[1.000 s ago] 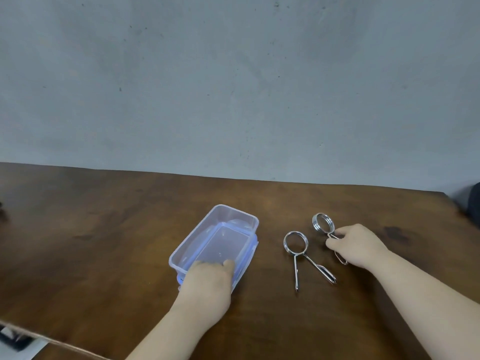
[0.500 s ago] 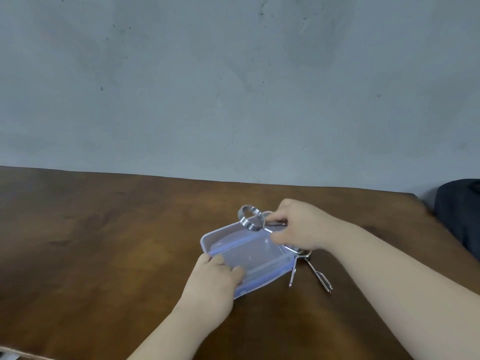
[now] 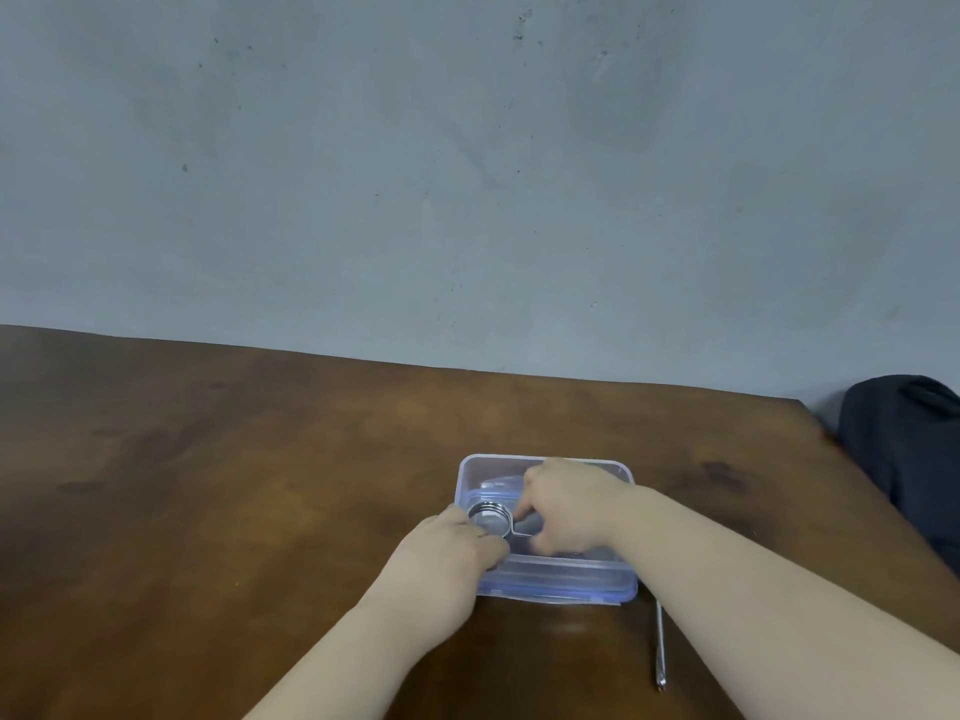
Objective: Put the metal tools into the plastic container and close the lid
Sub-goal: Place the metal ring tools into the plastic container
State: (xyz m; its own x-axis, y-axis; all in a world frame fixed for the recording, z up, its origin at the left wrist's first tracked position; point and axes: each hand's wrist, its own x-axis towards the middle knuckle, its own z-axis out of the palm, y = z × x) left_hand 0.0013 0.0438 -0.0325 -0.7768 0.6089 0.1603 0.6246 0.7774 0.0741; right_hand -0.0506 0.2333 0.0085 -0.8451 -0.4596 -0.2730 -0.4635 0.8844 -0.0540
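Note:
A clear plastic container (image 3: 566, 576) with a blue-edged rim sits on the brown wooden table (image 3: 260, 485), near the middle right. My right hand (image 3: 566, 504) is over its inside, fingers pinched on a metal tool (image 3: 491, 518) whose ring end lies low at the container's left end. My left hand (image 3: 447, 550) grips the container's left near corner. A second metal tool (image 3: 660, 646) lies on the table right of the container, mostly hidden under my right forearm. I cannot make out a separate lid.
A grey wall (image 3: 467, 174) stands behind the table. A dark bag or cloth (image 3: 909, 459) rests off the table's right edge. Bare wood stretches to the left of the container.
My right hand has carried the ringed tool from above the container's far rim down into the container. The container has turned square to me. The left hand stays on it.

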